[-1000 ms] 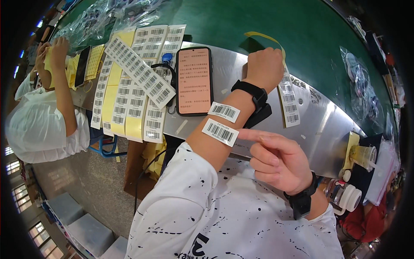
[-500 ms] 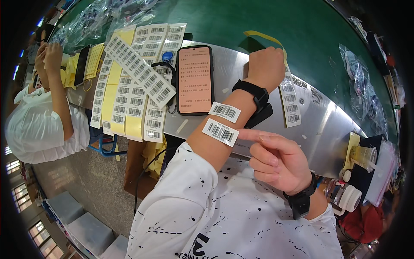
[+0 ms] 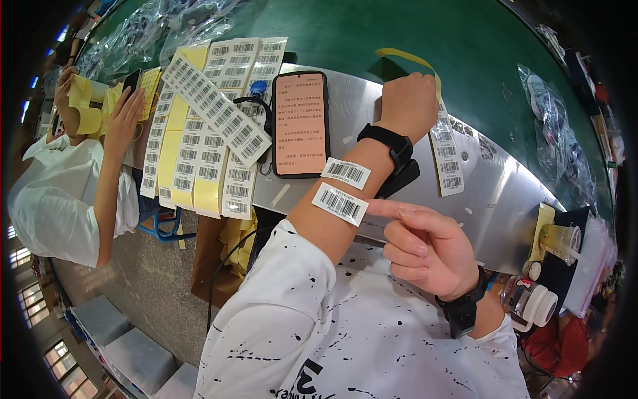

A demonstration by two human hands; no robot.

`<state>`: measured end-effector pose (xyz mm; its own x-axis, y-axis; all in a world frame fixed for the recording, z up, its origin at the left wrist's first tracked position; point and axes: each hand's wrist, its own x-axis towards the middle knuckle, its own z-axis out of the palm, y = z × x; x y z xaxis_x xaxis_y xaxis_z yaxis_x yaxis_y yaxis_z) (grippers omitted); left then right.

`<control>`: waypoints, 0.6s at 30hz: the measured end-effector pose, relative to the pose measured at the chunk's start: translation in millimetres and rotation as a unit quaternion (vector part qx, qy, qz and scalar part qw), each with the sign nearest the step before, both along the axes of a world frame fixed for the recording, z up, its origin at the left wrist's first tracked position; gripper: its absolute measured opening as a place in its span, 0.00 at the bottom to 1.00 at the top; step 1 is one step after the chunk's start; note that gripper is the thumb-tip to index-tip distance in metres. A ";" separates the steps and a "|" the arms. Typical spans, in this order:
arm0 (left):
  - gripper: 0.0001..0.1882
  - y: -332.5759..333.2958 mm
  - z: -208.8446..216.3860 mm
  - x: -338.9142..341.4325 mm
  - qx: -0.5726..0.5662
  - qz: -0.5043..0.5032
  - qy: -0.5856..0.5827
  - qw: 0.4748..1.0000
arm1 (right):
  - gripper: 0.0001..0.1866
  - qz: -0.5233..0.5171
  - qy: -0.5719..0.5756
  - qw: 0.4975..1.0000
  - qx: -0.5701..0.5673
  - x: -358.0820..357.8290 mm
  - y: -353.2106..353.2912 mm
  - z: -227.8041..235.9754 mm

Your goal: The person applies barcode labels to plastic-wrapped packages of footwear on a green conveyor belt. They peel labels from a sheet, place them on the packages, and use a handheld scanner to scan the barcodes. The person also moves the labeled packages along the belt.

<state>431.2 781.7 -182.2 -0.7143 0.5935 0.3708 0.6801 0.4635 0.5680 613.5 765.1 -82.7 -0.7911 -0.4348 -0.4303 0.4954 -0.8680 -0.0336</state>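
Note:
My left arm reaches forward over the table, and its hand is closed around a strip of barcode labels. The yellow end of that strip curls out beyond the fist; the labelled end hangs on the right. Two white barcode labels lie on my left forearm, an upper label and a lower label. My right hand has its index finger stretched out, the tip touching the lower label's right edge. Its other fingers curl loosely with nothing visible in them. The left fingers are mostly hidden behind the fist.
Left of a phone lie several barcode label sheets. A co-worker sits at the far left. Plastic-bagged goods lie on the green surface. A drink cup and a bottle stand at right.
My hands and the labels have not visibly moved. The co-worker's raised hands have parted: one now rests on a dark phone-like object, the other is by yellow paper.

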 end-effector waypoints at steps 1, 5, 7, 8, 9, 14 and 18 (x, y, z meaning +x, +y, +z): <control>0.07 0.1 -0.5 0.1 0.001 0.000 0.002 1.000 | 0.21 -0.001 0.000 1.000 0.001 0.1 -0.1 -0.2; 0.07 -0.1 -1.6 0.2 0.005 -0.001 0.007 1.000 | 0.21 -0.001 -0.002 1.000 -0.001 0.1 -0.4 0.3; 0.07 0.1 -1.7 0.4 0.006 -0.002 0.007 1.000 | 0.21 -0.001 -0.004 1.000 0.000 0.2 -0.2 1.2; 0.07 0.4 -1.7 0.6 0.007 -0.003 0.006 1.000 | 0.21 -0.002 -0.004 1.000 -0.001 0.6 -0.1 1.1; 0.07 0.5 -1.8 0.8 0.008 -0.004 0.006 1.000 | 0.21 -0.003 -0.005 1.000 -0.002 1.1 -0.1 0.9; 0.05 -1.5 1.2 1.5 -0.007 -0.006 -0.003 1.000 | 0.21 0.004 0.050 0.997 0.058 -3.0 3.3 14.9; 0.07 -5.9 -1.3 -0.1 -0.020 0.002 -0.017 1.000 | 0.20 -0.010 0.260 0.933 0.250 -28.3 15.8 45.5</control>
